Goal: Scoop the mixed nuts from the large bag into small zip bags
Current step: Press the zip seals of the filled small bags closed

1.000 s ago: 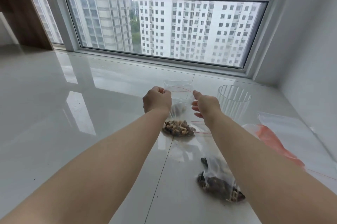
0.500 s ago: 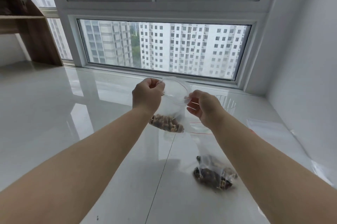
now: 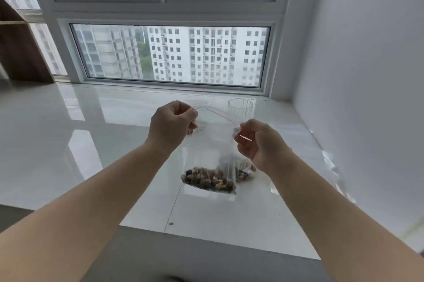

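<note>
Above the white sill [image 3: 91, 144], both hands, left hand [image 3: 171, 126] and right hand [image 3: 259, 141], pinch the small zip bag [image 3: 212, 157], now raised higher.

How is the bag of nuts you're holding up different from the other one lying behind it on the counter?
The held zip bag hangs upright in the air, its top corners pinched by the left hand and right hand; the second bag lies slumped on the white counter, untouched. The held bag shows fully, nuts gathered along its bottom; the second bag is largely hidden behind it and the right wrist. Both are clear plastic and hold mixed nuts.
</note>
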